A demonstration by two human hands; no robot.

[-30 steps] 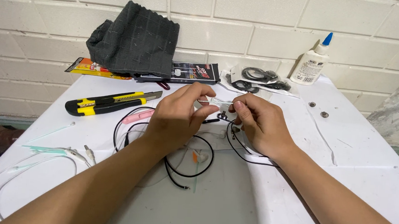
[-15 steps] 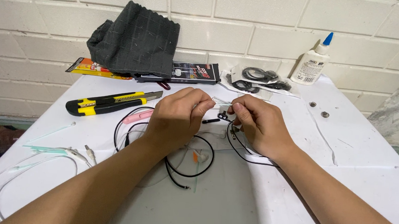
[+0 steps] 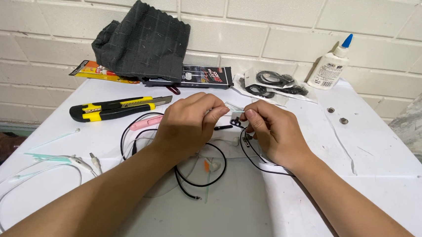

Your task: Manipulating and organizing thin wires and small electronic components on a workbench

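Both hands hardly shifted since the earlier frame, staying together above the table's middle.

Head view: left hand (image 3: 188, 124) and right hand (image 3: 274, 133) pinch a small clear strip (image 3: 235, 107) between closed fingertips, over the looped black cable (image 3: 202, 170) on the white table (image 3: 376, 160); yellow utility knife (image 3: 117, 108) lies left.

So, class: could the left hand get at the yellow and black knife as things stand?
Probably yes. The knife lies just left of the left hand on bare table with nothing between, though that hand pinches a thin clear strip now.
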